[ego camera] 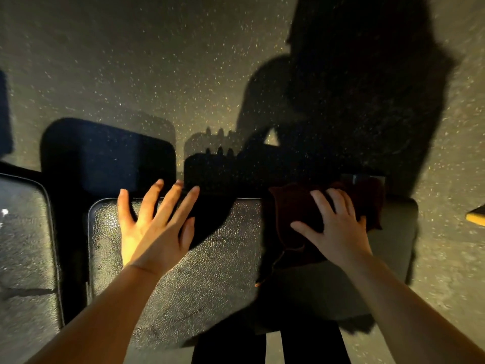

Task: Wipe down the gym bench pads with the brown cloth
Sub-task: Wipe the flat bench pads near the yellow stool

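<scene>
The brown cloth (301, 214) lies bunched on the far right part of the bench pad (210, 271) in front of me, its far edge reaching the pad's far rim and a loose thread trailing from it toward the near side. My right hand (338, 227) rests on top of the cloth, fingers spread and only lightly bent, pressing down on it rather than clutching it, so I read this grip as apart, flat on the fabric. My left hand (154, 224) sits on the left part of the same pad, palm down, all 5 fingers splayed and straight, holding nothing; its fingertips reach the pad's far rim. The 2 hands are well apart, with a dark shadow of my arm falling across the pad between them.

The pad is black, with a pebbled leather-like skin that glints in the strong light from my side. A second pad (26, 245) lies to the left, separated from the first by a dark gap. Beyond both is a speckled floor (157, 61), with my own large shadow thrown across it on the right. A small yellow object (476, 216) shows at the right edge; I cannot tell what it is
</scene>
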Tool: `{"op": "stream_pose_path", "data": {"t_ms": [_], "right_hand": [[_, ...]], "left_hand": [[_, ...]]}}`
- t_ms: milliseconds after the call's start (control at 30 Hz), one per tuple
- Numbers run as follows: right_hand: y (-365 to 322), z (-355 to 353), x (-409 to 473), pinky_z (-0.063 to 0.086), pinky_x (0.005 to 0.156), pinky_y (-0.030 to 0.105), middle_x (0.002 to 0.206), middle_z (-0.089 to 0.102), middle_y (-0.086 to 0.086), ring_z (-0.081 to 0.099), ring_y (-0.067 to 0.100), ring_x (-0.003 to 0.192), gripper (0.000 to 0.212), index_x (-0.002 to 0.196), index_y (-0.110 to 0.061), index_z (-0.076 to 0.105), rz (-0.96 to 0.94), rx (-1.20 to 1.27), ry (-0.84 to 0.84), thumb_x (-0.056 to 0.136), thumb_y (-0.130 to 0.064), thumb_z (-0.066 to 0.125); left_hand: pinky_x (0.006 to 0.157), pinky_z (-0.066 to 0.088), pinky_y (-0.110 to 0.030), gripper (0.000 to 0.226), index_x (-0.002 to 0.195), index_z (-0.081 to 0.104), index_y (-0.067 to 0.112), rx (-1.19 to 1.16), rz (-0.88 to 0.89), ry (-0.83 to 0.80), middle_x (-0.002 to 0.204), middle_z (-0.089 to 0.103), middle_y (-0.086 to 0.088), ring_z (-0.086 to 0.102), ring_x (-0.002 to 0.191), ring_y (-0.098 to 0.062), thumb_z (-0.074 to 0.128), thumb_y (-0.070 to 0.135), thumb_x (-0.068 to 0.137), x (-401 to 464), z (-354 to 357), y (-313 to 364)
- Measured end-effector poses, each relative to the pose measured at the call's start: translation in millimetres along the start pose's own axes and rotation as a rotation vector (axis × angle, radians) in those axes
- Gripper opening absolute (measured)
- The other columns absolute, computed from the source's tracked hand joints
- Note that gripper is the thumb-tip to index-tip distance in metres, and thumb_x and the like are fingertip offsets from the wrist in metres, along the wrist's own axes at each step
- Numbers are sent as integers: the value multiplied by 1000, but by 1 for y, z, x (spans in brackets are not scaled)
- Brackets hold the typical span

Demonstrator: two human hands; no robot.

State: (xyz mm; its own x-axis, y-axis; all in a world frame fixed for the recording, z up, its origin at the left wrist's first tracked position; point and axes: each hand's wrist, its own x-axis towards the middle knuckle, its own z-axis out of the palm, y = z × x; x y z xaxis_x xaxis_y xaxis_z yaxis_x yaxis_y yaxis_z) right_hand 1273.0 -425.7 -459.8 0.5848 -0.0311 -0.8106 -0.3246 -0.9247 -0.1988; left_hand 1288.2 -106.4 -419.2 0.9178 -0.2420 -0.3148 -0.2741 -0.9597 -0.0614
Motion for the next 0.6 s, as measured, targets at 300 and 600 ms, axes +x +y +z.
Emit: {"op": "stream_pose_path", "data": {"t_ms": [300, 600], "right_hand": [[-93, 2, -9, 7, 109, 77, 162, 5, -4, -2, 30, 150, 80, 153, -42, 2, -204, -148, -74, 89, -75, 37], [-74, -16, -11, -4, 113, 73, 164, 0, -18, -6, 15, 152, 57, 153, -49, -5, -249, -190, -119, 101, -59, 15]], "left_hand": [[118, -7, -57, 50, 145, 46, 26, -40, 0, -10, 142, 56, -9, 42, 134, -37, 36, 39, 98, 1, -3, 0], [117, -4, -60, 49, 147, 45, 28, -81, 18, 33, 143, 55, -8, 46, 134, -38, 35, 40, 101, 0, 3, -4]]}}
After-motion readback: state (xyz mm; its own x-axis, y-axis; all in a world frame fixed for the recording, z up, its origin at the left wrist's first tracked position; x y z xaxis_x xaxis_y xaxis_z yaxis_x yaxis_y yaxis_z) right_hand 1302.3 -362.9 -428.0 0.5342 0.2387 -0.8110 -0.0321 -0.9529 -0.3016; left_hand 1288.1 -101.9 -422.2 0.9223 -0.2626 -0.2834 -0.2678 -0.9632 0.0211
